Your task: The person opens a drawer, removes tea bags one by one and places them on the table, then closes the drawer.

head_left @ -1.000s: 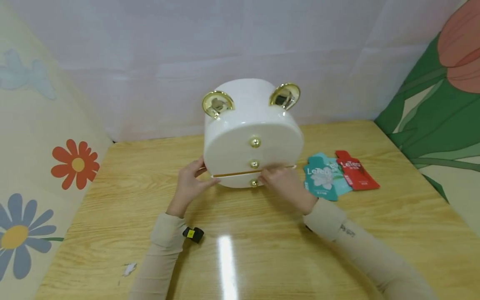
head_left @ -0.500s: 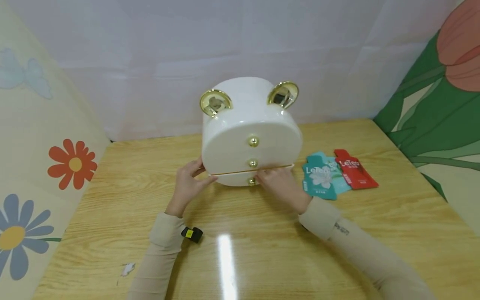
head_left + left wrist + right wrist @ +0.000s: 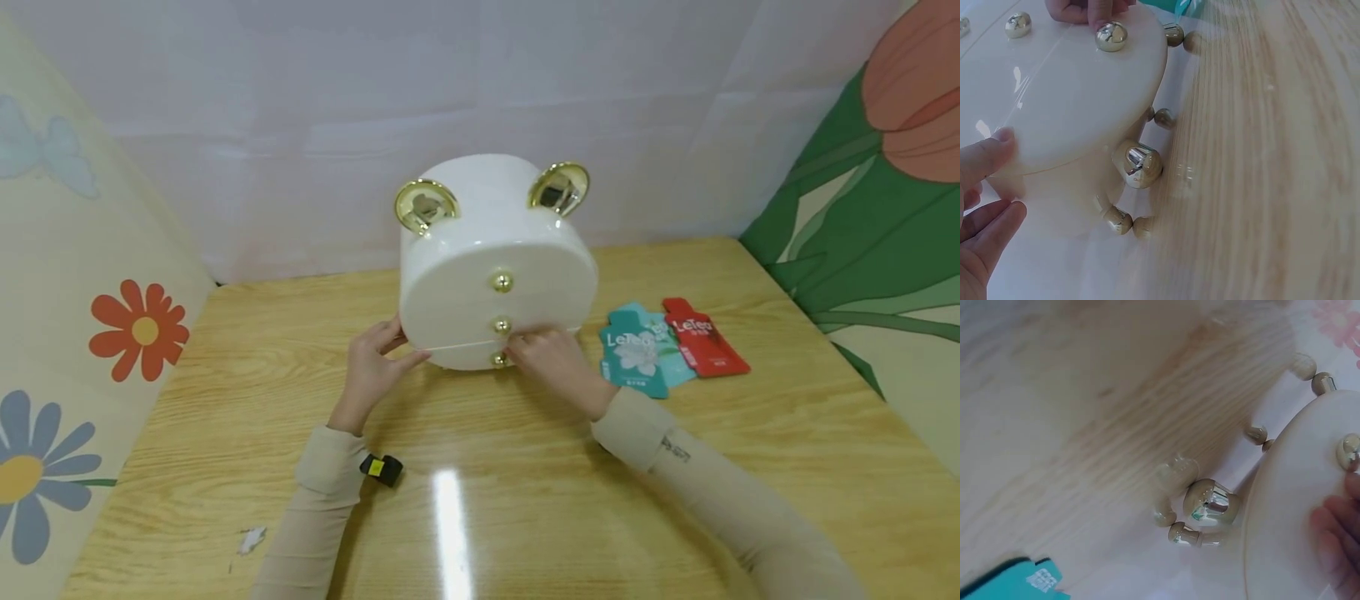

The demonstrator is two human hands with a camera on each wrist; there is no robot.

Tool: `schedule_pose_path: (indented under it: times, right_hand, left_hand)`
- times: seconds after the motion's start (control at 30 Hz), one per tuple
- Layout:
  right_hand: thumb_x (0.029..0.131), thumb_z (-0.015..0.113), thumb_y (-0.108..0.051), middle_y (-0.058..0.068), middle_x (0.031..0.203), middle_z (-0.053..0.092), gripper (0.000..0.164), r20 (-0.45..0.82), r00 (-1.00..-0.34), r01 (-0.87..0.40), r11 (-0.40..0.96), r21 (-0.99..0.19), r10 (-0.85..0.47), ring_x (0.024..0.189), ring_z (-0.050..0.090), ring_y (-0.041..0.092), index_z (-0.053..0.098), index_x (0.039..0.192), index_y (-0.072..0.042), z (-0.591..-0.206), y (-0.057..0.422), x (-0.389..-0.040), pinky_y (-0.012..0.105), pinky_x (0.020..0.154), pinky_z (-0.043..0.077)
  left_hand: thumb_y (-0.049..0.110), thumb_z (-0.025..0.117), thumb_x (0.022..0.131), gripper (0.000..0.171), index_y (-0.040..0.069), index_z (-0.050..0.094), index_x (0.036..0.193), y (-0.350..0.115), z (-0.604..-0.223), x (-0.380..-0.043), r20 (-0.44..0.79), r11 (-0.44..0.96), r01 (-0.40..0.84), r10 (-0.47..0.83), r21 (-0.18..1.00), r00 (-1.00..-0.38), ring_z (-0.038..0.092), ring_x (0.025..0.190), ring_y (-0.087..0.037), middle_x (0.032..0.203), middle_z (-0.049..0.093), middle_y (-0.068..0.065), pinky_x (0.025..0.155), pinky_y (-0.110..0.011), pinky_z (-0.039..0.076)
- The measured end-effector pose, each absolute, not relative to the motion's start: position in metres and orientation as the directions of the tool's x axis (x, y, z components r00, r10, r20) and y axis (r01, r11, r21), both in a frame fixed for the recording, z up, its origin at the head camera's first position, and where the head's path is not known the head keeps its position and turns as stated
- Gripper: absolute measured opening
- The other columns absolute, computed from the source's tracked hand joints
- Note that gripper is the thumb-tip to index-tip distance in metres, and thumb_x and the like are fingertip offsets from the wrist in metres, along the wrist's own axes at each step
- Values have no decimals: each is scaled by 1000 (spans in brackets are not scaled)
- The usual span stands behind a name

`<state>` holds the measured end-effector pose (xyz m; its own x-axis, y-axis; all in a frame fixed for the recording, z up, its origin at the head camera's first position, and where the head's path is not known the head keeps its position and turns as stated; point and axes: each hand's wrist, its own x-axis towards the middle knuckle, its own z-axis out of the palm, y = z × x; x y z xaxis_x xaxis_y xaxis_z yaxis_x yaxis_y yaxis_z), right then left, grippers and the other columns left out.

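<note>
A glossy white drawer box (image 3: 480,287) with two gold ears (image 3: 442,193) stands on the table, three gold knobs down its front. My left hand (image 3: 371,367) is at its lower left edge. In the left wrist view the thumb (image 3: 988,156) rests on the front face, and the fingers (image 3: 999,234) lie along the side. My right hand (image 3: 555,367) presses bent fingers against the front beside the lowest knob (image 3: 498,360). The bottom drawer (image 3: 459,359) sits nearly flush, with a thin seam above it. In the right wrist view the fingertips are partly cut off.
Teal sachets (image 3: 633,358) and a red sachet (image 3: 705,337) lie right of the box. A white scrap (image 3: 252,539) is near the front left of the wooden table (image 3: 525,517). Gold feet (image 3: 1138,164) stick out under the box. A pale cloth (image 3: 315,167) hangs behind.
The bottom drawer has slid inward, and the gap above it has narrowed to a seam. My right hand has moved inward with it; my left hand stays at the box's edge.
</note>
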<state>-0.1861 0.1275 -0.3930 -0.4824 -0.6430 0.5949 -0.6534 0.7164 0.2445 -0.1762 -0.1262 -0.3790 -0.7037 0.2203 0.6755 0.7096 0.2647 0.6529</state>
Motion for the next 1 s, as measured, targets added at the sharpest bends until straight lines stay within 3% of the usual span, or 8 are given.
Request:
schedule_pose_path:
  times: [0.3, 0.57, 0.8, 1.0]
  right_hand:
    - [80, 66, -14, -1, 55, 48, 21, 593, -503, -672, 716, 188, -629, 46, 43, 14, 53, 65, -9, -396, 129, -190, 26, 37, 39]
    - [79, 66, -11, 0, 55, 52, 17, 572, -498, -700, 691, 179, -652, 46, 45, 14, 56, 65, -8, -397, 125, -202, 27, 41, 41]
    - [79, 66, -12, 1, 57, 54, 16, 572, -529, -712, 694, 102, -627, 49, 49, 16, 57, 66, -8, -399, 122, -209, 29, 44, 44]
    - [79, 67, -15, 2, 68, 60, 12, 535, -599, -703, 711, 4, -595, 62, 56, 19, 60, 71, -9, -398, 124, -208, 34, 54, 49]
  left_hand:
    - [-16, 69, 66, 59, -18, 46, 120, -126, -383, -179, 639, 282, 670, 206, 686, -741, 58, 89, -38, 100, 58, -31, 77, -42, 51]
    - [-10, 70, 68, 62, -12, 47, 125, -131, -413, -202, 646, 321, 661, 168, 679, -745, 58, 94, -35, 104, 59, -27, 78, -40, 51]
    - [-3, 67, 77, 59, -9, 43, 130, -130, -417, -205, 635, 395, 633, 145, 667, -759, 57, 100, -30, 106, 59, -23, 83, -33, 50]
    - [5, 64, 82, 60, -12, 36, 133, -130, -411, -201, 538, 527, 509, 112, 680, -835, 51, 107, -35, 117, 53, -27, 86, -41, 48]
